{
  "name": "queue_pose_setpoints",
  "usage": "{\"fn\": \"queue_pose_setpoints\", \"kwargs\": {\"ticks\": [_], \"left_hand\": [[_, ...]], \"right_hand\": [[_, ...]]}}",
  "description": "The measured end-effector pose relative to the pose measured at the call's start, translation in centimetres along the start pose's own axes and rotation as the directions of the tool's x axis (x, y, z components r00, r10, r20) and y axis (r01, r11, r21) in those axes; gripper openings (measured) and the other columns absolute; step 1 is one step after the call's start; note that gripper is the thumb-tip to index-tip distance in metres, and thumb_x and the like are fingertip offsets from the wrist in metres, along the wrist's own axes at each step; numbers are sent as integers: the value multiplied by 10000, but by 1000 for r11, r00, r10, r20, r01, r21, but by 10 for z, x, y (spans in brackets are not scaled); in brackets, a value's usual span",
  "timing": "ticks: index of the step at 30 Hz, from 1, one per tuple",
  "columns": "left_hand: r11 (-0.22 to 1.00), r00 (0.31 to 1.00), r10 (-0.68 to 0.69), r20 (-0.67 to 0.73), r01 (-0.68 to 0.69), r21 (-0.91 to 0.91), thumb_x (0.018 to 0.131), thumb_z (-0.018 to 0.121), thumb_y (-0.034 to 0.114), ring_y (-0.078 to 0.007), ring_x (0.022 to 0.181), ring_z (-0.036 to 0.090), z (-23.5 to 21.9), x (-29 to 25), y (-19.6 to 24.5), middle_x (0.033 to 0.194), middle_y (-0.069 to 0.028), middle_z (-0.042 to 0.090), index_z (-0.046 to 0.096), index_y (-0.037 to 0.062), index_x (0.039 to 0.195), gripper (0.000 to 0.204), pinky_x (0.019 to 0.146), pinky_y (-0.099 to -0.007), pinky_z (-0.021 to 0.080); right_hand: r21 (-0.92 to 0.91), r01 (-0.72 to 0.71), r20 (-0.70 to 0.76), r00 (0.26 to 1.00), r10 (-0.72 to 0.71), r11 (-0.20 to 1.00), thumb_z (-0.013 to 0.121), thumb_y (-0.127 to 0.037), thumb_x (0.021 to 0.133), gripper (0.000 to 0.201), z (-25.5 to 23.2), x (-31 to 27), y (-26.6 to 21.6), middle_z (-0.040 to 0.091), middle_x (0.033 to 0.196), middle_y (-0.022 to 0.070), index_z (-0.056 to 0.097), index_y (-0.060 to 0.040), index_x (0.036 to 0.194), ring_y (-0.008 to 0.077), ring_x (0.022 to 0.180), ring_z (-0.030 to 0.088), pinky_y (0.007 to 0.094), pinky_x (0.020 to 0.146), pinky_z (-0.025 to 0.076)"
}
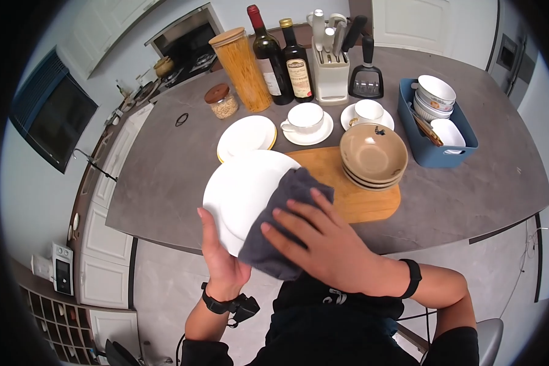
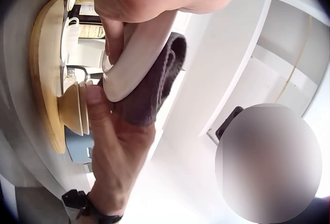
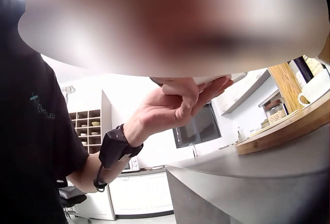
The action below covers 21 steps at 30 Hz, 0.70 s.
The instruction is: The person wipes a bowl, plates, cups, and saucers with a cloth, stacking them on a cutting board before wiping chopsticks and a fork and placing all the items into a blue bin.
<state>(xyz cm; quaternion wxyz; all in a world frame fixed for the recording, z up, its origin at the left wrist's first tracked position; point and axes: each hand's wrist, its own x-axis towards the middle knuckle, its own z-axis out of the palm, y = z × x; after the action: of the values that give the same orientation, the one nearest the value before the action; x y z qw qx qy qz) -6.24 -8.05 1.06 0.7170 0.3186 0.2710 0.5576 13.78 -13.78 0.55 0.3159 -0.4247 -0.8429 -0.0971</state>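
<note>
My left hand [image 1: 224, 263] holds a large white plate [image 1: 241, 192] by its near left edge, with the thumb up along the rim and the palm beneath. A dark grey cloth [image 1: 274, 247] lies over the plate's right side. My right hand [image 1: 335, 253] grips the cloth against the plate, its fingers spread across the top. In the left wrist view, the right thumb [image 2: 97, 97] shows at the plate's underside near the rim. The right wrist view shows the left hand [image 3: 167, 108] supporting the plate from below; blur covers the right hand there.
Behind the plate are a smaller plate [image 1: 244, 135], two cups on saucers and bottles [image 1: 299, 70]. Stacked brown bowls [image 1: 374, 152] sit on a wooden board [image 1: 369, 204]. A blue bin [image 1: 442, 155] holds white bowls. A knife block [image 1: 332, 79] and pasta jar [image 1: 244, 73] stand farther back.
</note>
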Motion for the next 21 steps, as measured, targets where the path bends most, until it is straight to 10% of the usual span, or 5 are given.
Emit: {"fn": "queue_pose_setpoints", "kwargs": {"ticks": [4,7,10,18,21], "left_hand": [[997,999,-52,8,51,56,1089,310,595,-294,1358,542,-11,16,-4,1504,-155,518,365,23,1541,730,1122,-424,464],[981,991,-117,-67,126,151,1099,313,569,-288,1361,540,-4,27,-5,1503,-148,521,387,20,1526,700,1129,-439,453],[956,981,-127,-147,161,247,1101,321,563,-273,1366,539,2,46,-10,1495,-137,532,401,29,1521,685,1135,-448,440],[791,945,-317,-76,308,528,1088,532,369,-146,979,726,-16,97,-25,1193,-113,699,491,-9,1447,523,656,-292,603],[508,957,74,279,-277,816,1033,615,259,-180,801,728,-8,101,-33,1033,-95,731,482,-46,1419,509,677,-294,582]], "right_hand": [[298,84,-60,996,-69,951,667,-78,796,547,-5,-9,-3,649,1228,106,623,-46,1341,285,1221,592,530,1182,365],[879,-173,84,973,214,444,683,75,764,568,-25,-21,-8,683,1195,114,628,-28,1320,246,1125,649,395,1065,484],[942,-330,322,852,413,-54,656,35,922,422,-41,-39,-12,697,1219,78,620,-18,1338,146,1128,638,318,986,502],[912,-248,408,623,667,-327,584,-60,1040,324,-55,-84,-3,670,1282,50,606,28,1351,109,1187,583,293,1038,443],[933,-113,344,554,758,-341,576,-73,1032,399,-63,-91,-3,646,1326,130,528,38,1412,214,1213,623,367,1070,467]]}}
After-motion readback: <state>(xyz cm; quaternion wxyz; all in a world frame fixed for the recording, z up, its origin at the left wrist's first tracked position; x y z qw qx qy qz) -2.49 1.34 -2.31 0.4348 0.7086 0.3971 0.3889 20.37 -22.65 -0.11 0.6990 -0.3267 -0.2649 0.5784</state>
